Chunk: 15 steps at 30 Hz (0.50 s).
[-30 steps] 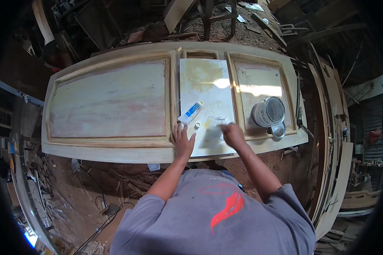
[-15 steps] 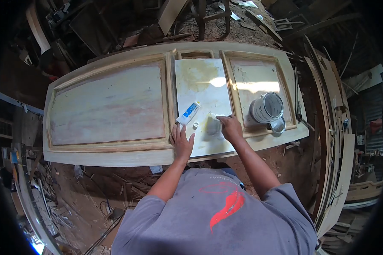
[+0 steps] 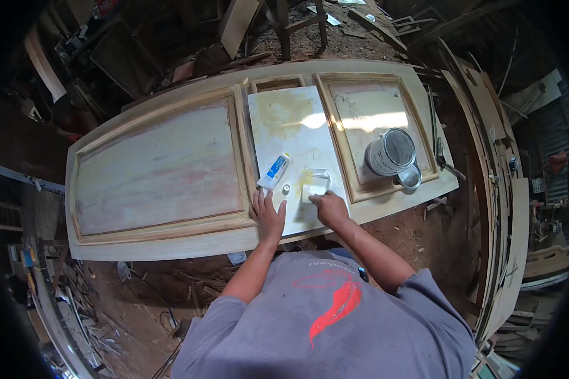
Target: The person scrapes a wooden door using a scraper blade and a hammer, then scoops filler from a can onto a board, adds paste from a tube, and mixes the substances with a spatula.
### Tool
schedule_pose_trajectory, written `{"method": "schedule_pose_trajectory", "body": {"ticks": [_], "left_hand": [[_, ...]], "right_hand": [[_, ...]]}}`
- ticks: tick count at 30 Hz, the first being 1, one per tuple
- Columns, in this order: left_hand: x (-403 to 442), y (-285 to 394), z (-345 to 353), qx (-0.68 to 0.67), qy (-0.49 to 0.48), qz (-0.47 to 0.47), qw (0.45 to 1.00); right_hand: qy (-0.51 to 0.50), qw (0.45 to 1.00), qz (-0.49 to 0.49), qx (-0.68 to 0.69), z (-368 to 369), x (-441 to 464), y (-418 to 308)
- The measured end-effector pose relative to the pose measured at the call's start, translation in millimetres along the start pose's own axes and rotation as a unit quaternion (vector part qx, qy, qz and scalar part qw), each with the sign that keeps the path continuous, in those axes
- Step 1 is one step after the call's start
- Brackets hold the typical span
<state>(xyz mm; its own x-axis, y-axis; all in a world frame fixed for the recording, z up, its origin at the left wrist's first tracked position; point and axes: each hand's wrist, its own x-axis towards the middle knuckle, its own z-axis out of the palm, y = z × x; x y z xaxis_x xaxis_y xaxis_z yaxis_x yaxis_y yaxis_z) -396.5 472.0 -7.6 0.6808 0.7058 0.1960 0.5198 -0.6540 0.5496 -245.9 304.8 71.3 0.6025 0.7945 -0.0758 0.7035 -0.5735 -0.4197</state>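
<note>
My left hand lies with its fingers spread on the lower left edge of a white board, just below a blue and white tube. A small white cap stands beside the tube. My right hand is closed on a flat pale scraper, which touches the board by a smear of yellowish and whitish paste. The board rests across the middle of a panelled wooden door. An open can stands on the door's right panel.
A round lid lies against the can's lower right side. Long planks lean along the right. Wood scraps and cables litter the dirt floor. Wooden legs of a stand rise beyond the door's far edge.
The camera view has turned slightly. My right hand has moved toward me and left with the scraper across the paste. My left hand stays at the board's edge.
</note>
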Motion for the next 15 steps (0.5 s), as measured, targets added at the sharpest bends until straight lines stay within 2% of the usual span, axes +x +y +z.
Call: {"method": "schedule_pose_trajectory", "body": {"ticks": [3, 5, 10, 11, 13, 15], "left_hand": [[-5.4, -1.8, -0.8, 0.006, -0.006, 0.001, 1.0], [-4.6, -2.7, -0.3, 0.008, -0.003, 0.007, 1.0], [-2.6, -3.4, 1.4, 0.003, 0.0, 0.008, 1.0], [-5.0, -3.4, 1.2, 0.009, -0.004, 0.005, 1.0], [-5.0, -3.2, 0.8, 0.012, -0.007, 0.003, 1.0], [-4.8, -2.1, -1.0, 0.012, -0.008, 0.003, 1.0]], "right_hand": [[-0.098, 0.994, 0.031, -0.047, -37.0, 24.1, -7.4], [0.06, 0.997, 0.046, -0.001, -34.9, 42.5, 9.0], [-0.021, 0.994, 0.092, -0.052, -23.5, 25.4, 6.3], [-0.056, 0.996, 0.053, -0.053, -20.2, 20.5, 5.4], [-0.084, 0.993, 0.07, -0.031, -38.4, 28.4, -4.2], [-0.027, 0.995, 0.099, 0.003, -49.2, 45.8, 2.5]]}}
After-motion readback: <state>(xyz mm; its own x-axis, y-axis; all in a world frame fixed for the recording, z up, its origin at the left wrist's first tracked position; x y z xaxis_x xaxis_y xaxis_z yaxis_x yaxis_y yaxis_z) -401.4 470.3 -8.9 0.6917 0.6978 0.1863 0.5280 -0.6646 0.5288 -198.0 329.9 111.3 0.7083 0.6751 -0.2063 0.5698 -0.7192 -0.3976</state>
